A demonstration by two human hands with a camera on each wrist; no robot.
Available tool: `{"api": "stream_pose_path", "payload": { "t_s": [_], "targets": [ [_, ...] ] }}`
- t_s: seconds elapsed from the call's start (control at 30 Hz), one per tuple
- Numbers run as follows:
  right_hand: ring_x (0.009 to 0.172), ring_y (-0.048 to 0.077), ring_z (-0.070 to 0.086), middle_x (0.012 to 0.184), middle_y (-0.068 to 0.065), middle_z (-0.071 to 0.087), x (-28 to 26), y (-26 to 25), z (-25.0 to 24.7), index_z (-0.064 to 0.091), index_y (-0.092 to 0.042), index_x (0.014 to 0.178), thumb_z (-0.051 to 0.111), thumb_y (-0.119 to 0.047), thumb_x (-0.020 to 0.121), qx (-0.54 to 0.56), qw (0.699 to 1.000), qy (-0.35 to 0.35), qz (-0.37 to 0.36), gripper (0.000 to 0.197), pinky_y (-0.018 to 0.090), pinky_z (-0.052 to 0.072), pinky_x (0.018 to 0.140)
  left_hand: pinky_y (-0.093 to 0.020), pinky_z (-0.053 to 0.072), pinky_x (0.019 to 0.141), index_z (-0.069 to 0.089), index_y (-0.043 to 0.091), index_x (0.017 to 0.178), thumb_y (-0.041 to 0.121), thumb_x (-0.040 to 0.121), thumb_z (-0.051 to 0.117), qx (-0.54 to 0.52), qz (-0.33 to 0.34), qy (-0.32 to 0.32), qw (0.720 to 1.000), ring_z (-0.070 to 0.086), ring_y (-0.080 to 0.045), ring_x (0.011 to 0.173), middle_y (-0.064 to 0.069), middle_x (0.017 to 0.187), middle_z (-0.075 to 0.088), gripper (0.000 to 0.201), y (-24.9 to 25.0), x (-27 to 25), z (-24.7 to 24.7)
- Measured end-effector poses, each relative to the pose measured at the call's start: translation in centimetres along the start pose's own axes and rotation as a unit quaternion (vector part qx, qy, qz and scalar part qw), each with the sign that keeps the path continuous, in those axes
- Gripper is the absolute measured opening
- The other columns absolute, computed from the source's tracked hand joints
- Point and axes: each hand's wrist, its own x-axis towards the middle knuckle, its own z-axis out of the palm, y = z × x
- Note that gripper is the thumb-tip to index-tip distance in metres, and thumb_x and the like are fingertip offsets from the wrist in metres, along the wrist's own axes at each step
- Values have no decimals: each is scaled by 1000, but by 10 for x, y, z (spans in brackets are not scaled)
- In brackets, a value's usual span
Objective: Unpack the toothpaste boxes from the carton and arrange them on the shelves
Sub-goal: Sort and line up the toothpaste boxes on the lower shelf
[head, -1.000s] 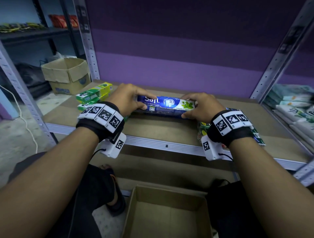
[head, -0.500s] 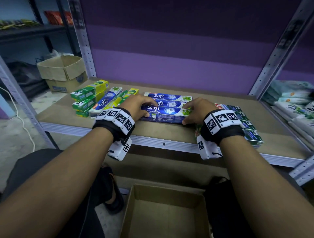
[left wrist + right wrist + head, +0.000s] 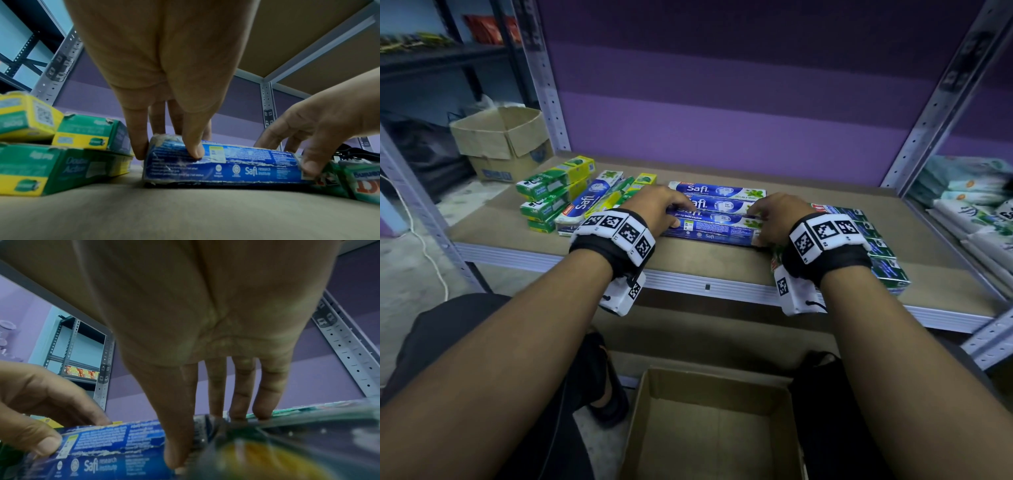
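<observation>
Both hands [image 3: 722,219] hold blue "Safi" box [image 3: 710,233].

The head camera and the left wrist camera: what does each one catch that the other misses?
Only the head view shows the open carton on the floor and two more blue Safi boxes behind. Only the left wrist view shows the torn edges of the nearest Safi box and the shelf above. Both show the left hand and right hand holding its ends.

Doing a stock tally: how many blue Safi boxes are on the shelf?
4: three side by side mid-shelf, rear, middle, front between both hands; one angled at left. More may be hidden.
</observation>
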Motion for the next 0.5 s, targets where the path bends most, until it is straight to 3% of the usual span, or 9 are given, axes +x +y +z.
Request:
{"api": "stream_pose_path", "payload": {
  "t_s": [0.1,0.27,0.33,0.5],
  "targets": [
    [129,25,51,145,0,50,1,2,-1,57,-29,137,75,-19,82,-16,1000,-5,0,58,41,42,109,-27,40,95,66,30,125,9,86,70,15,2,-3,1000,56,-22,113,-6,123,61,44,2,0,-1],
    [128,26,52,142,2,54,4,2,0,59,-31,133,78,-18,80,-1,1000,-1,19,58,39,44,108,-23,34,90,65,30,126,12,86,72,37,6,1,999,54,-23,113,-6,121,58,44,5,0,-2],
    [127,27,53,142,3,54,5,1,0,59,-31,134,79,-18,79,5,1000,-3,27,60,40,45,107,-25,37,92,66,29,126,14,85,73,48,10,5,999,55,-23,113,-6,121,59,44,7,-1,-3],
    [126,26,53,140,2,55,3,-2,2,60,-32,132,79,-20,78,10,1000,6,20,58,40,45,106,-27,44,88,72,27,113,32,83,75,47,28,35,998,60,-21,104,-3,112,67,31,11,-6,-5]
  ]
}}
